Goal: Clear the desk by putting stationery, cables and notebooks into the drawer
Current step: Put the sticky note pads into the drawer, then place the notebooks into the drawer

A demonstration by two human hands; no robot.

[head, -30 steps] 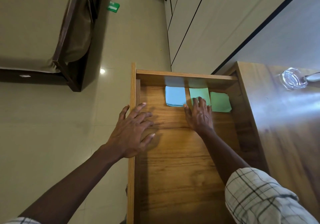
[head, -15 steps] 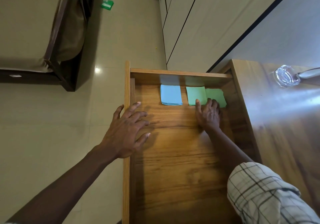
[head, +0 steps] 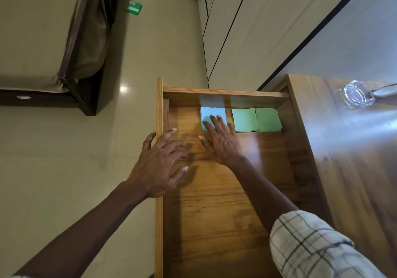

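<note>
You have the drawer [head: 159, 105] pulled out left of the worktop [head: 354, 181]. In it, three pads line its far wall: the left pad [head: 211, 111] apart, the middle pad [head: 243, 119] and right pad [head: 267, 119] touching. Your right hand [head: 221, 144] lies on the left pad, your left hand [head: 159, 166] over the drawer's left rim.

Right sleeve [head: 311, 247]: cream cloth, dark windowpane check, bunched above elbow; forearms [head: 257, 187] bare.

In the drawer [head: 159, 224], a blue pad [head: 211, 112] and two green pads [head: 245, 119] line the 12 o'clock wall; open wood runs toward 6 o'clock.
</note>
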